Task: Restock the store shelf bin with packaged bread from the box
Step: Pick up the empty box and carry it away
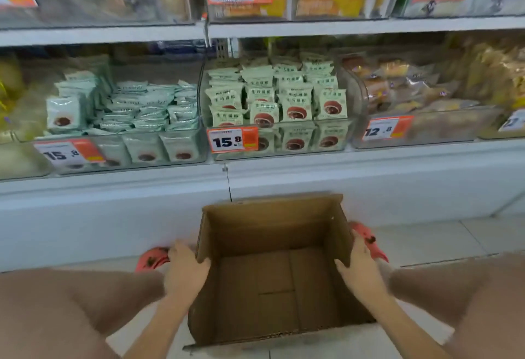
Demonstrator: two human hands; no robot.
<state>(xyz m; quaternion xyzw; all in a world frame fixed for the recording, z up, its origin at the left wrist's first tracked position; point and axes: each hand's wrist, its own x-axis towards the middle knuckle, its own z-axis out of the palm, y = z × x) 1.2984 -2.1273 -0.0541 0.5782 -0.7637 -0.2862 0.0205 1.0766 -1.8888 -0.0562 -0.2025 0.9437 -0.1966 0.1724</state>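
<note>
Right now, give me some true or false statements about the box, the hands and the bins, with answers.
1. The box holds no bread. True.
2. Only the left hand grips the box. False: the right hand grips its other wall.
3. The middle bin has a 15.8 tag. True.
4. The box sits on the shelf. False: it is down at the floor, between the person's knees.
</note>
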